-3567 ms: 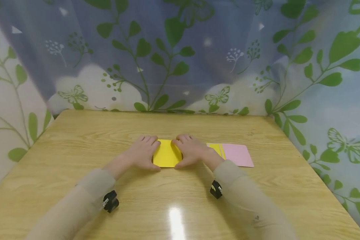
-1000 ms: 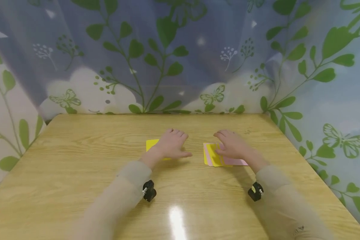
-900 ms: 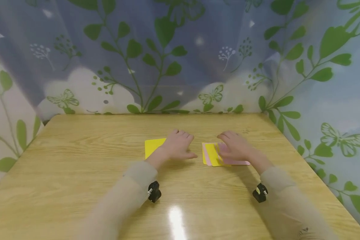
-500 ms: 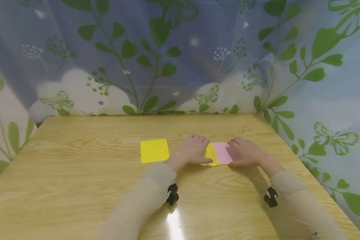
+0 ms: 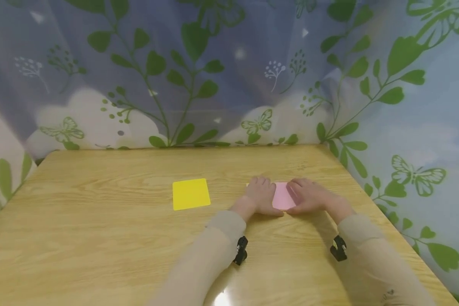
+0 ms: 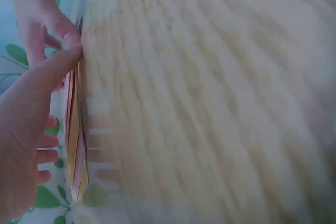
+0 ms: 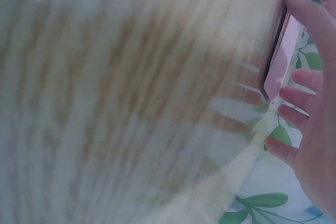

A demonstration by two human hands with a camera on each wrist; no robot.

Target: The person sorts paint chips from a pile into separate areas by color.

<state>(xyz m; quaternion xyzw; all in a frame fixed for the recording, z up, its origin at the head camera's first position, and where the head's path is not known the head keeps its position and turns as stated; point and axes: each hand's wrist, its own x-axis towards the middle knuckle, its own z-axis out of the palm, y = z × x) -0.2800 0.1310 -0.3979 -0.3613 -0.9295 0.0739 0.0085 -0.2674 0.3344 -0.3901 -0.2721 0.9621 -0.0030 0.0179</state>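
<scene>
A stack of pink and yellow cards (image 5: 283, 196) lies on the table, with a pink card on top. My left hand (image 5: 259, 195) grips its left end, thumb at the near edge and fingers at the far edge. At the right end my right hand (image 5: 309, 196) holds the cards the same way, and the two thumbs almost meet. From the side, the left wrist view shows the layered card edges (image 6: 77, 145) under the left thumb. The right wrist view shows the pink card edge (image 7: 281, 61) beside the right thumb. Both palms hide the stack's ends.
A yellow card (image 5: 191, 194) with rounded corners lies flat to the left of the hands. The wooden table (image 5: 111, 238) reaches back to a leaf-patterned curtain (image 5: 199, 76), which also rises along the right side.
My left hand has moved right, away from the yellow card, to the left end of the stack. The right hand has come down on its right end, and the fanned cards are drawn closer together.
</scene>
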